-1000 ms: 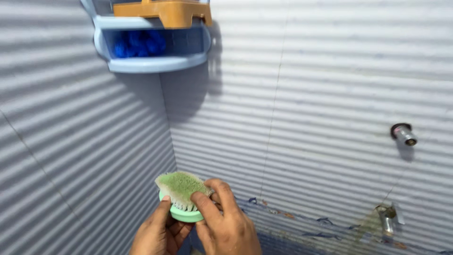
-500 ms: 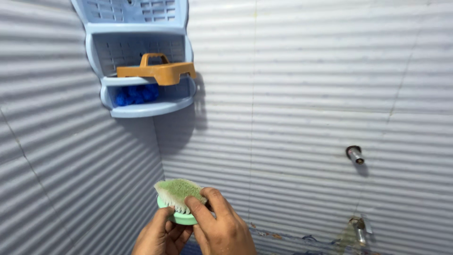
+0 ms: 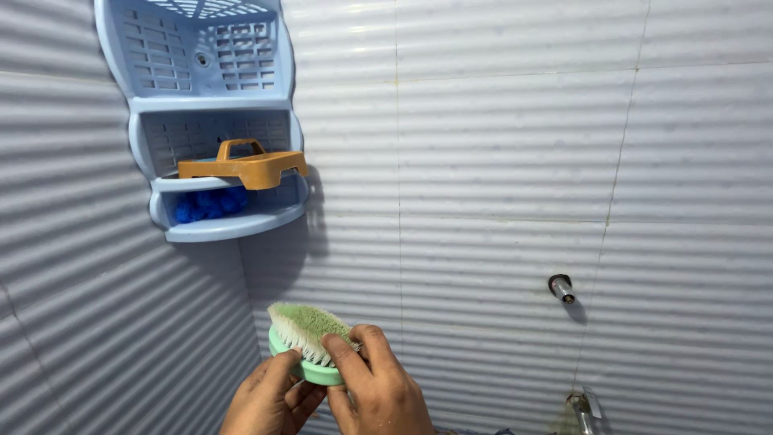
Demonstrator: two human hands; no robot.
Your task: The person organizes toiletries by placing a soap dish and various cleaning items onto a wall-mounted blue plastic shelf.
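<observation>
Green scrub brush (image 3: 310, 342): oval mint-green back, white bristles w/ green fuzz on top, bristle side up and tilted. Held low in the tiled corner, well below the blue corner shelf (image 3: 213, 121). Left hand (image 3: 270, 399) cups it from under, fingers curled on the base; right hand (image 3: 378, 387) thumb + fingers pinch its near edge. Vs 0.5 s ago: shelf sits lower in view, brush grip unchanged. Shelf lower tier: orange handled brush (image 3: 241, 167) on the ledge, blue scrubber (image 3: 209, 204) beneath it.
</observation>
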